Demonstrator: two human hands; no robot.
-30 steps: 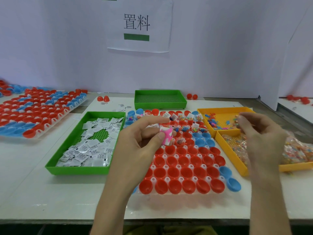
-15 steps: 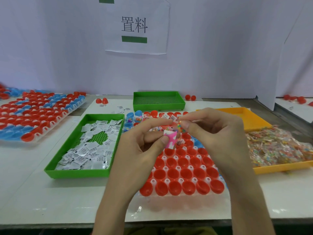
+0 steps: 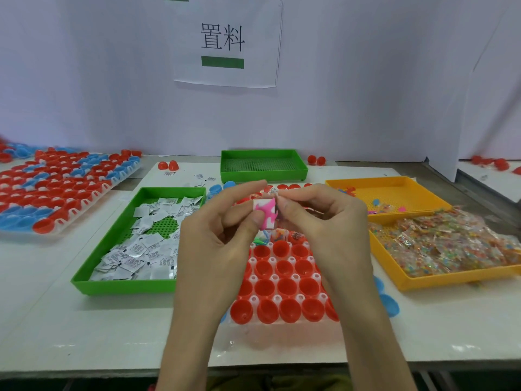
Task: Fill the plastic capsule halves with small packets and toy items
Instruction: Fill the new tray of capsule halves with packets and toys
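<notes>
Both hands block the frame centre, hiding the middle of the capsule tray (image 3: 284, 277). It is a clear moulded sheet with rows of glossy red round halves. Those at its far end hold toys, the near rows do not.

Left hand (image 3: 222, 244): grip closed on a small pink-and-white blocky toy (image 3: 266, 214), thumb and forefinger, held above the tray. Right hand (image 3: 324, 221): fingertips curled at the toy's upper right edge, apparently pinching it; the contact is partly hidden.

Centre left, a green tray (image 3: 124, 287) with a perforated floor holds flat white printed packets (image 3: 141, 249). At the right edge, an orange tray (image 3: 439, 282) is heaped with clear crinkly bags (image 3: 451, 244) of coloured bits. A second green tray (image 3: 263, 165) sits behind. Loose blue halves (image 3: 390, 304) lie lower right on the white bench (image 3: 84, 334). Another capsule sheet (image 3: 56, 187), red and blue, is at the left edge.
</notes>
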